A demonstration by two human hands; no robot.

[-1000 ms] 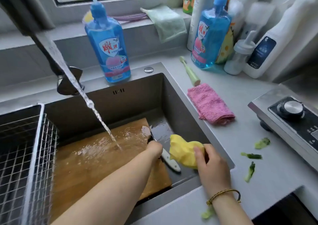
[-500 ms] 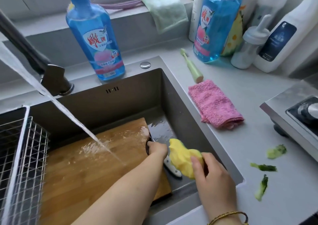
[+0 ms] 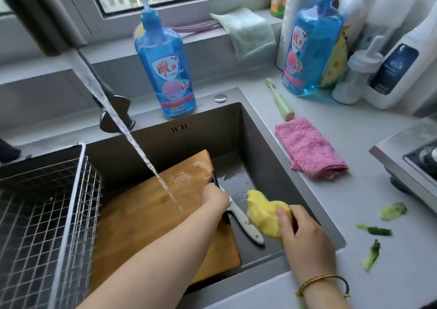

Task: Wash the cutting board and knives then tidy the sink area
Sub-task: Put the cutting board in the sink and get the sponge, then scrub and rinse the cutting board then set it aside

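Note:
A wet wooden cutting board lies slanted in the steel sink under a running stream of water. My left hand grips a knife at the board's right edge; its white handle points toward me and the dark blade tip sticks out beyond my fingers. My right hand holds a crumpled yellow sponge cloth just right of the knife handle, over the sink's right side.
A wire rack fills the sink's left. Blue soap bottles stand behind the sink. A pink cloth, a green brush, vegetable scraps and a stove are on the counter at right.
The view shifted up slightly. My left hand has drawn the knife a little back along the board's edge, and the yellow cloth stays close beside the handle.

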